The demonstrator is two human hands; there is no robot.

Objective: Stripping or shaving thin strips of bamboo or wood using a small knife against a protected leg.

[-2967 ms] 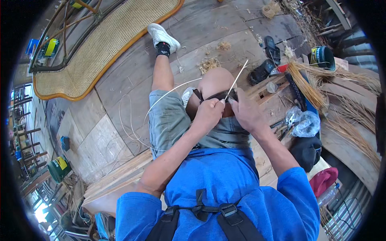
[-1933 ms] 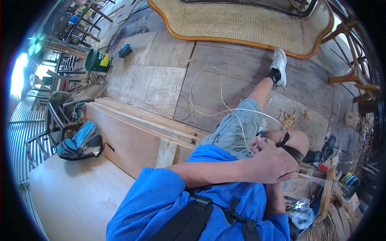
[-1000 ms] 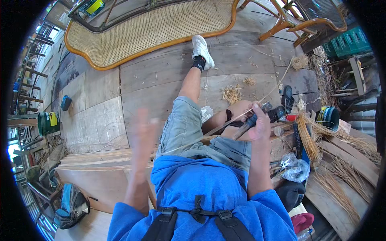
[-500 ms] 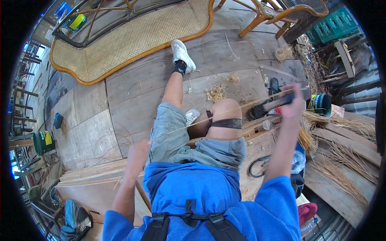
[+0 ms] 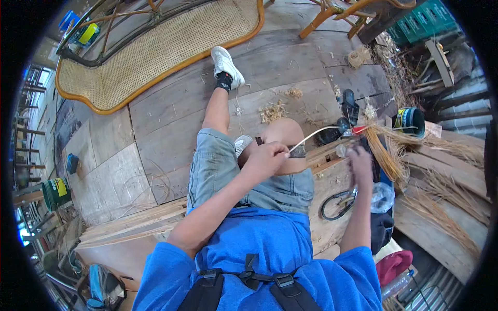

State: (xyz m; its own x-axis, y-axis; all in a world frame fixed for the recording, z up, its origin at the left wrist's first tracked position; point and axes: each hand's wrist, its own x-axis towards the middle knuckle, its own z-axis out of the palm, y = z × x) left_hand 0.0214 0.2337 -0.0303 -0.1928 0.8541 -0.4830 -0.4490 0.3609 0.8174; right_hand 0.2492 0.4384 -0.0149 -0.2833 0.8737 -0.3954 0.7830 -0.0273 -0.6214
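Observation:
My left hand (image 5: pixel 267 161) is over my bent right leg, its fingers pinched around one end of a pale cane strip (image 5: pixel 311 136). The strip curves up and right toward dark sandals (image 5: pixel 342 124) on the floor. My right hand (image 5: pixel 360 165) is low over the wooden bench (image 5: pixel 328 181) on the right, beside a small clear plastic piece (image 5: pixel 341 151). Motion smears its fingers, so what they do is unclear. Close by on its right hangs a bundle of tan cane strips (image 5: pixel 385 154). A dark band (image 5: pixel 298 151) wraps my right leg near the knee.
A woven cane settee (image 5: pixel 155 62) lies across the upper left. Wood shavings (image 5: pixel 272 111) are scattered on the plank floor. A dark green bucket (image 5: pixel 411 122), more cane strips (image 5: pixel 441 215) and boards are at right. A black looped tool (image 5: pixel 337 205) rests on the bench.
My left hand has moved right, from beside my left thigh to over my right leg. My right hand has dropped toward the bench. The strip, earlier stretched between both hands, now curves from my left.

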